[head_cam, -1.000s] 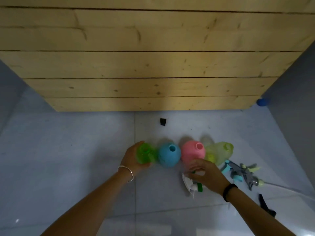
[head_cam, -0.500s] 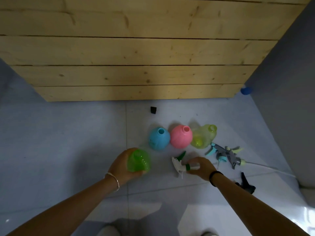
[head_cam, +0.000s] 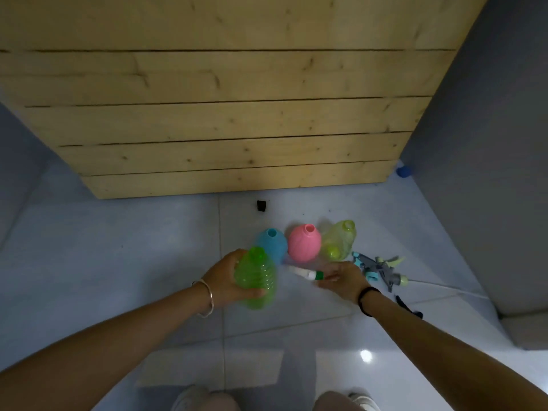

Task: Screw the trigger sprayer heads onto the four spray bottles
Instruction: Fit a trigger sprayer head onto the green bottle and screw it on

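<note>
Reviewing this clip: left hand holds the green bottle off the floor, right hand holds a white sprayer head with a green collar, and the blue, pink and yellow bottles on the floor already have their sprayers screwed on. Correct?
Not quite. In the head view the blue bottle, pink bottle and yellow bottle all have open necks, no sprayers fitted. The rest stands: the left hand holds the green bottle, the right hand the white sprayer head.

Three bottles (head_cam: 305, 243) stand in a row on the floor (head_cam: 118, 262) before the plank wall (head_cam: 225, 120). Spare sprayer heads (head_cam: 382, 268) lie right of them — a fourth bottle (head_cam: 256, 277) sits nearer, to their left.
</note>
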{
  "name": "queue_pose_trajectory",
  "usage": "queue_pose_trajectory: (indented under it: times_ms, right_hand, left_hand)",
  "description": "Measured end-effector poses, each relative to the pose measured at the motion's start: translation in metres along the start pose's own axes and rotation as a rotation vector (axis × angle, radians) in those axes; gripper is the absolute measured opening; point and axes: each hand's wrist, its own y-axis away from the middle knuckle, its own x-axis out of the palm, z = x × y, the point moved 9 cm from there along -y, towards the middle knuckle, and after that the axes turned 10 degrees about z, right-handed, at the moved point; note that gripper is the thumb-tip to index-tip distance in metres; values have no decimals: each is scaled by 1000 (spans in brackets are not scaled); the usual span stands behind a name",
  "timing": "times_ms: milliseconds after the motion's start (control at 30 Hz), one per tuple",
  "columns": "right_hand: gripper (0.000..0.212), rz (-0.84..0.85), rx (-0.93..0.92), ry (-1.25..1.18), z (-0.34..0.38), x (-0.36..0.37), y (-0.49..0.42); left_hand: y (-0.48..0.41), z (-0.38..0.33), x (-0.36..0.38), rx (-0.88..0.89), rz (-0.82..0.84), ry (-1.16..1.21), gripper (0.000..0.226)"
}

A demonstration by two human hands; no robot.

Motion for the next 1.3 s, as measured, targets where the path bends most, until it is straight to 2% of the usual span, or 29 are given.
queue_pose_trajectory:
  times_ms: [67,267,400,433,500,567,600,733,867,933,1000,1100,1300]
  right_hand:
    - [8,-18,-67,-107,35,-17,25]
    - [22,-115,-244,-445,131,-76,100]
    - [25,-115,-319,-552,182,-96,139]
    - [29,-130,-331,-578,191,-101,146]
    - [30,-159,-376,-646,210,-112,164]
    - [35,-174,-448,-745,228,-121,180]
    - [37,-176,-493,-796,236,-125,188]
    - [44,-142,-637,-958,255,-132,213]
    - [53,-117,-711,-1081,267,-133,227]
    - [50,-116,-745,-1134,273,-134,232]
    - [43,-115,-775,-1172,281,-135,236]
    - [21,-124,-854,-1234,292,-139,244]
    - [18,-110,-953,-1380,304,-146,250]
  left_hand:
    - [10,-32,-8,53,-21,16,60]
    - [46,-132,-33,246,-93,43,59]
    - [69,-184,-43,334,-166,56,55]
    - [75,-192,-45,346,-201,79,56]
    - [88,-208,-47,357,-281,109,74]
    - [98,-215,-45,332,-345,84,90]
    - [100,-216,-42,331,-355,93,91]
    - [101,-210,-30,330,-278,163,70]
    - [97,-206,-21,334,-196,197,59]
    - [96,-208,-17,334,-175,190,60]
    - [94,-212,-11,334,-140,173,72]
    - [91,-214,-8,345,-125,169,88]
    - [88,-215,-8,352,-136,150,78]
